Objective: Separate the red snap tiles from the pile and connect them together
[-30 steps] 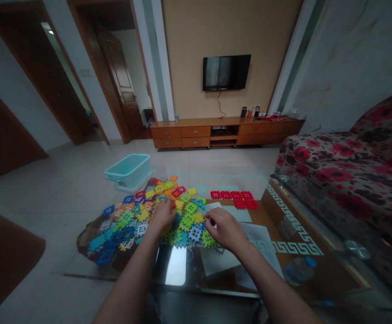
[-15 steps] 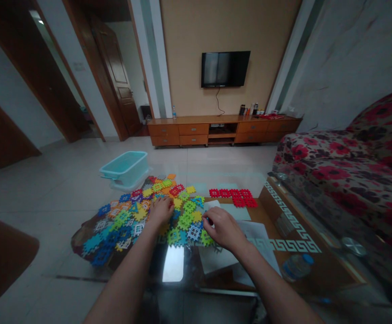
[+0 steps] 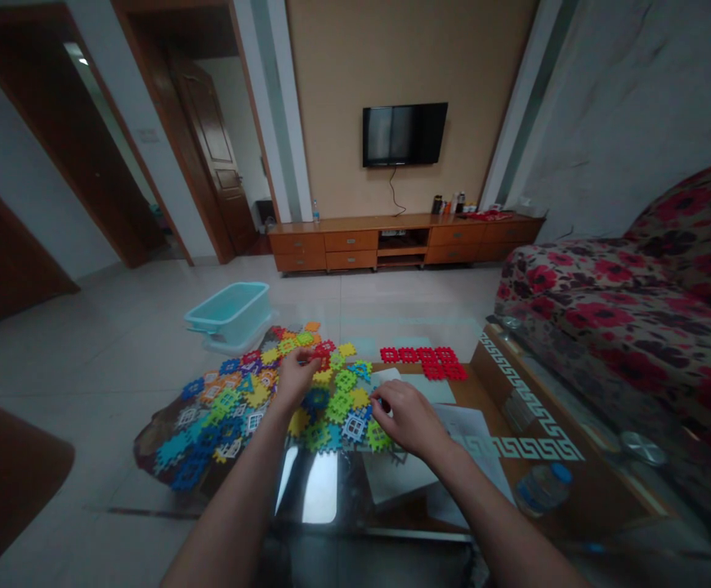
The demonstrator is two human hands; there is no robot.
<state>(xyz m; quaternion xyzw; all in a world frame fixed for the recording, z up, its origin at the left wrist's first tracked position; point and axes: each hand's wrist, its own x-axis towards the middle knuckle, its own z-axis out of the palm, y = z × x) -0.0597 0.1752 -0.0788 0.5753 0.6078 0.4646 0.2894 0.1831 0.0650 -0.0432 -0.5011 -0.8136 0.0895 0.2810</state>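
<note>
Bright plastic interlocking tiles with notched edges (image 3: pixel 224 402) lie in a wide heap on the glass table. My left hand (image 3: pixel 297 377) is over the middle of the heap, thumb and fingers pinched on a red interlocking tile (image 3: pixel 317 357), part of which the fingers hide. Beside that are more red and yellow tiles. My right hand (image 3: pixel 408 415) hovers at the heap's right edge with its fingers curled together; whatever they hold is hidden. Near it lie a white window tile (image 3: pixel 354 426) and green tiles (image 3: pixel 338 406). Farther back, several red tiles (image 3: pixel 427 355) form a joined group.
A light-blue plastic tub (image 3: pixel 239 317) stands beyond the heap on the left. Papers (image 3: pixel 469 433) and a water bottle with a blue cap (image 3: pixel 544 488) show at the table's right. A flowered sofa (image 3: pixel 625 286) stands on the right, a TV cabinet (image 3: pixel 349 245) at the far wall.
My left hand has shifted slightly up and right, toward the red tiles in the heap. The right hand stays nearly where it was, and the view has tilted up a little.
</note>
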